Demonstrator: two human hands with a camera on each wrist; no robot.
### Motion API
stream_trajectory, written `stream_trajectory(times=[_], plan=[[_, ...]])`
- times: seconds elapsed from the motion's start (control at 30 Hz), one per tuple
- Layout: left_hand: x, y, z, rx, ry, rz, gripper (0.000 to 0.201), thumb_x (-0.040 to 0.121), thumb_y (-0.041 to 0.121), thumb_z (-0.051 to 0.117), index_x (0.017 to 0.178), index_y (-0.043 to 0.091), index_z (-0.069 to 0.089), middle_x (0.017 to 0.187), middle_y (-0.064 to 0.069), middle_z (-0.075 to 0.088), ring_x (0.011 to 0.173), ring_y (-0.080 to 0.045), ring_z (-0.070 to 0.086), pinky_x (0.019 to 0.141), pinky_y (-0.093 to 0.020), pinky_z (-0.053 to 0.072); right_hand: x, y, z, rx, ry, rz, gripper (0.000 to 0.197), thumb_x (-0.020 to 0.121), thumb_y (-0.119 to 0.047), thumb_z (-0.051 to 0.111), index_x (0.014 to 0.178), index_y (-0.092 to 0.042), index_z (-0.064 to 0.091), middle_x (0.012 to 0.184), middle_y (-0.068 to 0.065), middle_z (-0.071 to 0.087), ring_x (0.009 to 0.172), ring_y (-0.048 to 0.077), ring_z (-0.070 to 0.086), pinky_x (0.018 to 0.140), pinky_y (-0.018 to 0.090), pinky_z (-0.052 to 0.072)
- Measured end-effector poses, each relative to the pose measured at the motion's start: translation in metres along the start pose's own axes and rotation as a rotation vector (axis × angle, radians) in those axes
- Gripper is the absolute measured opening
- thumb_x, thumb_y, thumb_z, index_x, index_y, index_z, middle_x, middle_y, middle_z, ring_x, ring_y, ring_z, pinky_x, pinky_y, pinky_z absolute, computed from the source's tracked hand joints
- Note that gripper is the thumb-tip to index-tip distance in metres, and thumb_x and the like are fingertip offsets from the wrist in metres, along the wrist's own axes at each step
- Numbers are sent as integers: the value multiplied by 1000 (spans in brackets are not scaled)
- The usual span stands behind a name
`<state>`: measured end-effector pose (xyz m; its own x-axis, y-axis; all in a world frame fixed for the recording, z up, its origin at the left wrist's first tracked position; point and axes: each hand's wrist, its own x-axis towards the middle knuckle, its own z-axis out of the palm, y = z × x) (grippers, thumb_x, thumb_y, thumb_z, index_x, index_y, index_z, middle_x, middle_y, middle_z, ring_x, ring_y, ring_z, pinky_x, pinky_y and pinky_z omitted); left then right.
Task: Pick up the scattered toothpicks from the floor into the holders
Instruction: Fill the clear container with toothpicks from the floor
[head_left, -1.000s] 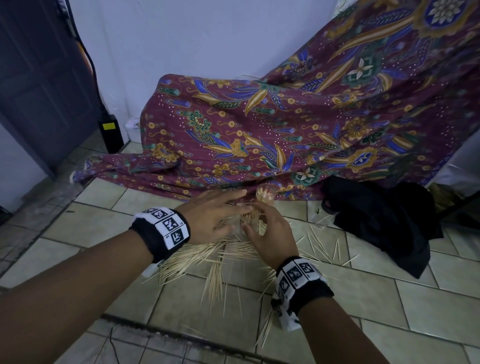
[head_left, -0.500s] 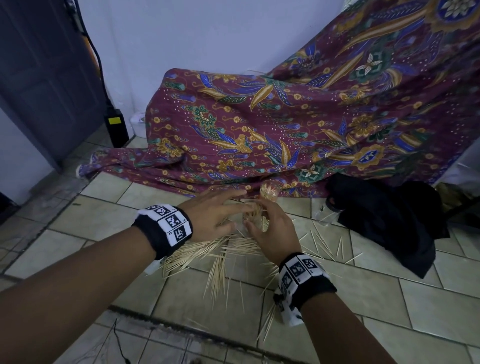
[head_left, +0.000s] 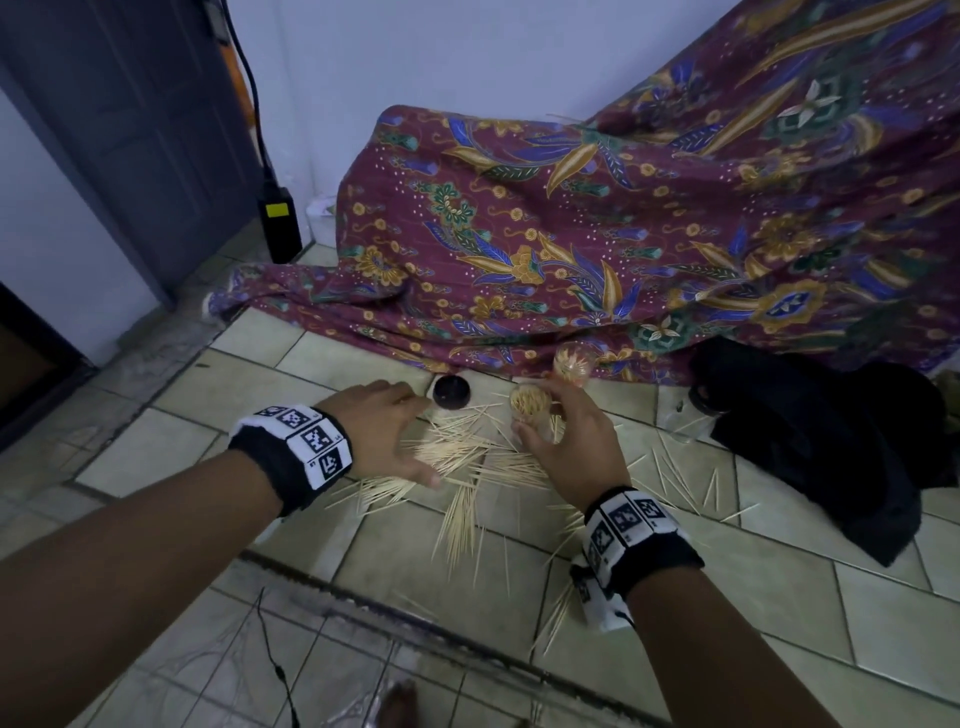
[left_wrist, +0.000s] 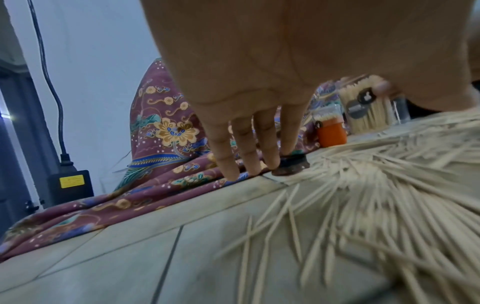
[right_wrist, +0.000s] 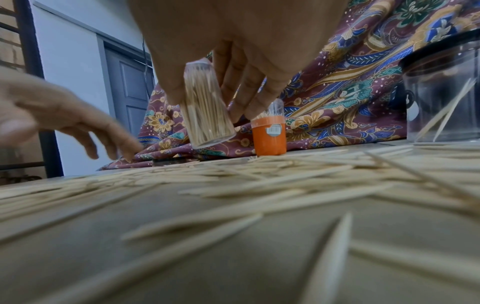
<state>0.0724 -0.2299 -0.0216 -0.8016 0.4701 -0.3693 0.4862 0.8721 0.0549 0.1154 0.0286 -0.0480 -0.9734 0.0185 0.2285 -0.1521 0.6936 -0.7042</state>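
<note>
While my right hand (head_left: 571, 447) grips the full, tilted holder (right_wrist: 207, 115) above the toothpicks (head_left: 467, 467) strewn on the floor and my left hand (head_left: 384, 431) reaches, fingers relaxed, toward the lid (head_left: 452, 392) — one tip further and it spills again.

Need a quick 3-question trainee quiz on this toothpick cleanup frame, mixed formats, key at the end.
1. True or false: the right hand holds a clear holder packed with toothpicks, lifted off the floor.
2. Multiple choice: the left hand reaches toward A) the orange holder, B) the black lid, C) the black cloth.
3. Fill in: loose toothpicks lie scattered on the tiled ____.

Key: 1 true; 2 B; 3 floor.
</note>
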Motion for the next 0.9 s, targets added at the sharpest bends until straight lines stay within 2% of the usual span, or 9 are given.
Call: stream_trajectory(times=[0.1,0.2,0.33,0.4,0.5,0.53,0.67,0.8,0.9], plan=[[-11,3,14,7,-80,-62,111,57,93,48,143,22,36,143,3,37,127,-21,40,102,-40,41,0,-1,0,-3,-9,0,49,81,-31,77,125,-21,58,122,-5,62,107,13,59,92,30,48],[-17,10,18,-18,-61,-73,93,70,76,60,140,18,41,142,0,36,127,-21,40,102,-38,42,0,1,2,-11,-28,8,51,81,-35,76,126,-22,57,123,-4,62,108,14,59,93,36,50],[-15,18,16,-127,-36,-58,76,80,55,68,142,17,45,141,-1,41,128,-20,43,105,-28,37,0,3,5,-16,-50,17,53,81,-38,75,128,-24,55,125,-4,61,113,16,57,95,41,50],[-14,21,15,-127,-44,-48,65,83,49,67,138,19,50,136,0,45,124,-20,47,100,-27,38,0,3,6,-15,-56,16,53,81,-39,75,128,-25,55,125,-3,60,114,17,57,95,42,49],[-12,24,11,-102,-47,-31,34,88,37,64,119,21,64,121,-3,54,111,-23,55,88,-27,42,0,3,6,-19,-60,16,54,81,-38,75,129,-24,55,127,-2,59,117,18,56,97,42,48],[-12,25,9,-96,-45,-29,30,90,32,62,118,23,65,118,-4,55,109,-23,56,87,-28,44,0,3,6,-20,-61,15,54,81,-37,75,129,-23,55,128,-2,59,118,18,55,98,41,48],[-7,26,6,-37,-37,-43,40,94,13,50,131,28,60,125,-6,58,114,-26,56,94,-31,45,0,1,5,-20,-52,20,54,81,-36,76,129,-22,55,128,-2,60,122,18,53,99,41,47],[0,22,7,21,-54,-50,38,93,14,50,126,30,61,116,-8,63,105,-28,60,90,-36,50,0,0,4,-25,-53,30,54,81,-36,76,129,-23,55,129,-4,59,121,17,54,99,40,47],[5,19,7,-4,-57,-42,48,93,12,47,134,37,54,120,-9,63,107,-29,61,91,-35,50,-1,0,4,-22,-46,36,54,81,-37,76,129,-24,55,128,-5,59,118,16,55,98,40,48]])
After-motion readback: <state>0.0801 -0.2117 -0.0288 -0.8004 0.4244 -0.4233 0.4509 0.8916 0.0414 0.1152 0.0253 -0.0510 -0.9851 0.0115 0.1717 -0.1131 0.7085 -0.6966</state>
